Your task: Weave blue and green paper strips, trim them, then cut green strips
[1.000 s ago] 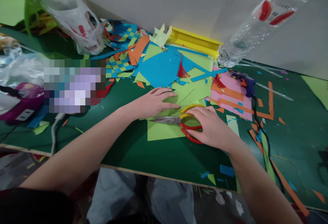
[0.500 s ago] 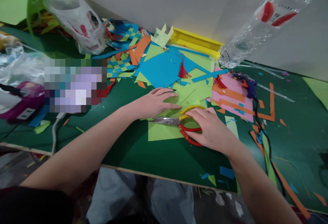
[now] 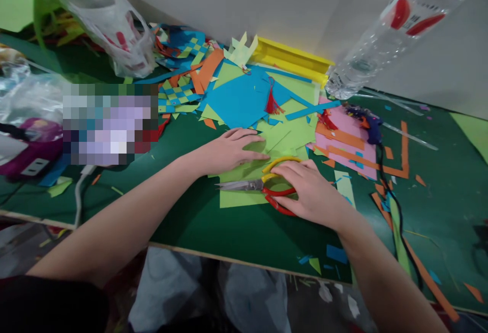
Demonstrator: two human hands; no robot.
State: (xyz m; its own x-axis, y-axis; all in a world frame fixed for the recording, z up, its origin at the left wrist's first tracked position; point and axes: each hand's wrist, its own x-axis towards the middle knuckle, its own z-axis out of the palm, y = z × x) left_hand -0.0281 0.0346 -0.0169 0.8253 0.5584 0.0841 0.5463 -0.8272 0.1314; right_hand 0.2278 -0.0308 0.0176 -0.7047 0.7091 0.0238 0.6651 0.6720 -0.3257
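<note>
My right hand (image 3: 305,190) is closed on the handles of a pair of scissors (image 3: 247,185) with one yellow and one red handle. The blades point left and look nearly closed, lying over a light green sheet (image 3: 236,201). My left hand (image 3: 232,152) lies flat, fingers apart and pointing right, on light green paper just above the blades. More light green pieces (image 3: 285,134) overlap beyond my fingertips. Behind them is a blue sheet (image 3: 240,99) with a red tassel (image 3: 272,101) on it.
A clear plastic bottle (image 3: 381,43) leans at the back right beside a yellow tray (image 3: 292,61). Pink paper (image 3: 343,124), orange strips and a black cable (image 3: 398,211) lie right. A white plastic bag (image 3: 122,33) and purple power strip (image 3: 34,145) are left.
The scissors have shifted slightly left and toward me with my right hand, and their blades now sit lower, clear of my left hand. My left hand has hardly moved.
</note>
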